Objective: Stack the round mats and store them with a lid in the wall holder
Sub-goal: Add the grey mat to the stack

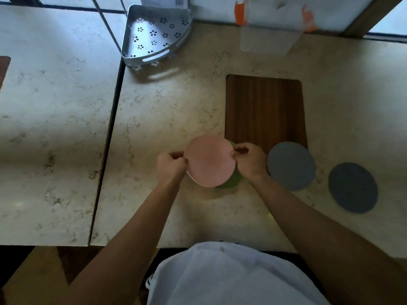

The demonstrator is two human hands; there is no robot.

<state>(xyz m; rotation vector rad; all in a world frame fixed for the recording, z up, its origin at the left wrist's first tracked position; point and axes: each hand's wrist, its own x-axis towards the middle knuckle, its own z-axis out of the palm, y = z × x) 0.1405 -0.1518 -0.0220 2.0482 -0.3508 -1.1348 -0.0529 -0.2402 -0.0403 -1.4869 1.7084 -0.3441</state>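
You are holding a pink round mat (210,160) between both hands above the marbled stone countertop (167,111). Your left hand (170,167) is pinching the mat's left edge, fingers curled in tight on the rim, and your right hand (250,160) is pinching the right edge the same way, thumb and fingertips closed on it. The pink mat is looking thin, flat and matte, a plain disc with a smooth face. Beneath it a green round mat (232,180) is peeking out along the lower right rim; whether your fingers are gripping that one too, you cannot tell from here.

To your right, two more discs are lying flat on the counter. The grey round mat (291,166) is sitting just beside your right hand, its upper edge overlapping the near corner of a dark wood-grain inset panel (265,108) with rounded corners. The darker blue-grey round mat (353,187) is lying farther right, apart from the grey one, wholly on the stone.

At the far side, a pale metal corner holder (154,34) with flower-shaped perforations and a slot in its curved front is sitting at the back of the counter. A clear plastic lid (269,38) is resting to its right, near the wall.
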